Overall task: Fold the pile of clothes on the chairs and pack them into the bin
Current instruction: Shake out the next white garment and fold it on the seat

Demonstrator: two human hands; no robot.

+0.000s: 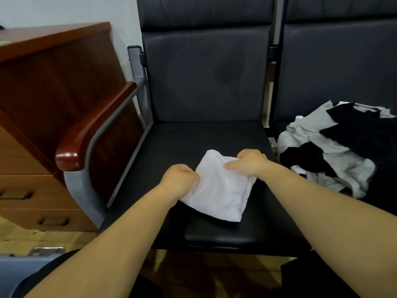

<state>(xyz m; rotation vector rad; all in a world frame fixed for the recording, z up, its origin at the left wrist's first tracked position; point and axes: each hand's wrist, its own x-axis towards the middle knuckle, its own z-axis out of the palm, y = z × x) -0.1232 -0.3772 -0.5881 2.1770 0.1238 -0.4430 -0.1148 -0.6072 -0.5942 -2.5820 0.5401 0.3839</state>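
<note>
A white garment (pixel 221 190), folded into a small rectangle, lies on the black seat (pixel 182 143) of the left chair. My left hand (pixel 179 179) grips its left edge with curled fingers. My right hand (pixel 250 163) holds its far right corner, thumb on top and fingers curled over the cloth. On the right chair lies a loose pile of grey, black and white clothes (pixel 335 147). A grey corner at the lower left, perhaps the bin (pixel 19 269), shows only in part.
A wooden armrest (pixel 90 130) on a grey metal frame bounds the left chair. A brown wooden cabinet with drawers (pixel 32 147) stands further left. Tiled floor shows in front of the seats.
</note>
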